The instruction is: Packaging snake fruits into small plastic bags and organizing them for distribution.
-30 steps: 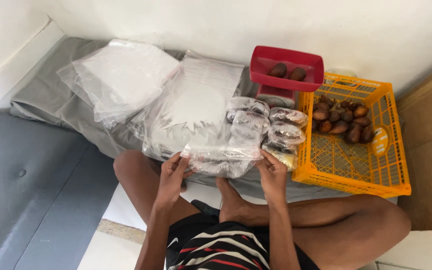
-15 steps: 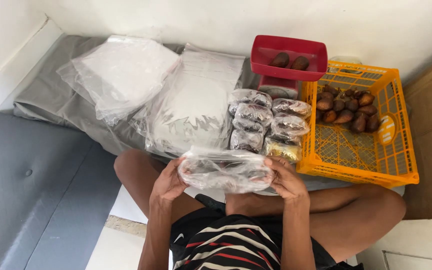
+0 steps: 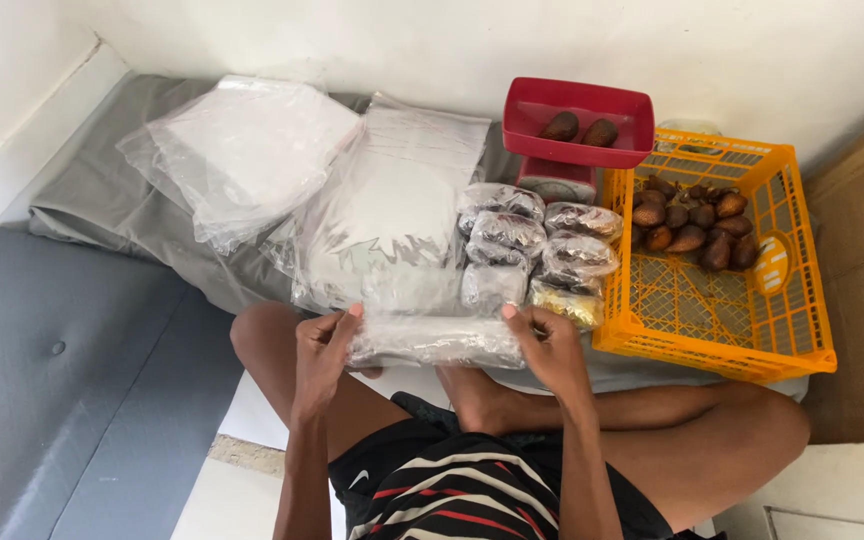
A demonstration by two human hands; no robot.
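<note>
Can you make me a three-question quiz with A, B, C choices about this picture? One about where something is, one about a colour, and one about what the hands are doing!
1. Where are most of the brown fruits?
A. In the orange crate
B. On the grey mat
C. In the person's lap

2. What colour is the tray on the scale?
A. Blue
B. Red
C. Green

3. What are the hands doing?
A. Resting empty
B. Both holding one clear plastic bag
C. Each holding a fruit

Answers:
1 A: brown fruits lie in the orange crate.
2 B: the tray is red.
3 B: the left hand and right hand grip the clear plastic bag at its ends.
</note>
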